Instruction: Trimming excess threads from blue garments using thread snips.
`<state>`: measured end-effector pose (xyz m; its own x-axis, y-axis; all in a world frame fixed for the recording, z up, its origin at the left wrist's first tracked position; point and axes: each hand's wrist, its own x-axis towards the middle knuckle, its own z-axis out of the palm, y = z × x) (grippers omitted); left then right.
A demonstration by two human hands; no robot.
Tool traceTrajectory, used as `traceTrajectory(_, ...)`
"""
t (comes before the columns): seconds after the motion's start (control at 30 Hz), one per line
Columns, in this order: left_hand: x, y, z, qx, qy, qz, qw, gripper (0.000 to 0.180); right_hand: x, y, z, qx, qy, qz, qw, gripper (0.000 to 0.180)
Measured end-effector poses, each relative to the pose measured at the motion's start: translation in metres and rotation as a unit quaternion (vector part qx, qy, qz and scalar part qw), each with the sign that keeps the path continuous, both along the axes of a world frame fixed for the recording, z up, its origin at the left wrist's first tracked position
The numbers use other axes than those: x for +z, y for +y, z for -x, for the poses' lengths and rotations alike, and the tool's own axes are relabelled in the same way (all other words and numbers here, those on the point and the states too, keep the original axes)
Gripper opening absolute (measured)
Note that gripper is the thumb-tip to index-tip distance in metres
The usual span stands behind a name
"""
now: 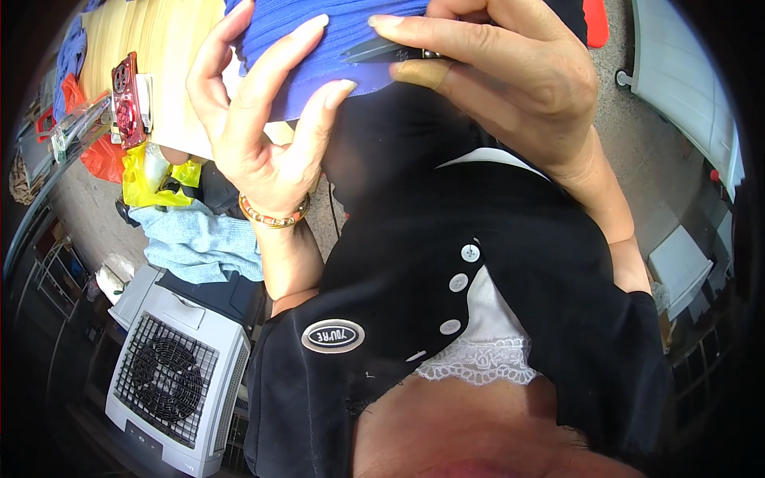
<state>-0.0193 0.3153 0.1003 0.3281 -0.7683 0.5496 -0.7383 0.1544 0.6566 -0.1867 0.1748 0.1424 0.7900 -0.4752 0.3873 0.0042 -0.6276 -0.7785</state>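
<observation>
My left hand, with a beaded bracelet on its wrist, grips the edge of a blue ribbed fabric near the top of the view. My right hand comes in from the upper right and pinches a small dark metal cutting tool, whose tip lies against the blue fabric's edge. One finger of that hand wears a tan bandage. Below both hands my black buttoned garment fills the middle of the picture.
A pale wooden tabletop lies at the upper left with a red device on its edge. Below it are a yellow plastic bag, a light blue cloth and a white grilled fan unit. White furniture stands at the right.
</observation>
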Motion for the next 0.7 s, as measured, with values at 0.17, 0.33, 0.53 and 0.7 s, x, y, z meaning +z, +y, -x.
traceTrajectory(0.17,0.001,0.001,-0.001,0.006,-0.011,-0.016,1.0,0.045,-0.001,0.0,0.0,-0.004,-0.01,0.021,1.0,0.03)
traceTrajectory(0.33,0.005,-0.002,0.003,0.031,0.013,0.0,0.999,0.037,-0.002,-0.002,0.0,0.006,-0.033,-0.064,0.997,0.03)
traceTrajectory(0.53,0.01,-0.001,-0.003,0.038,-0.009,0.024,0.999,0.024,-0.017,-0.019,0.011,-0.052,-0.073,-0.102,0.991,0.037)
traceTrajectory(0.7,0.014,0.003,-0.004,0.045,0.142,0.032,0.988,0.034,-0.001,-0.019,0.015,-0.082,0.067,0.029,0.994,0.035)
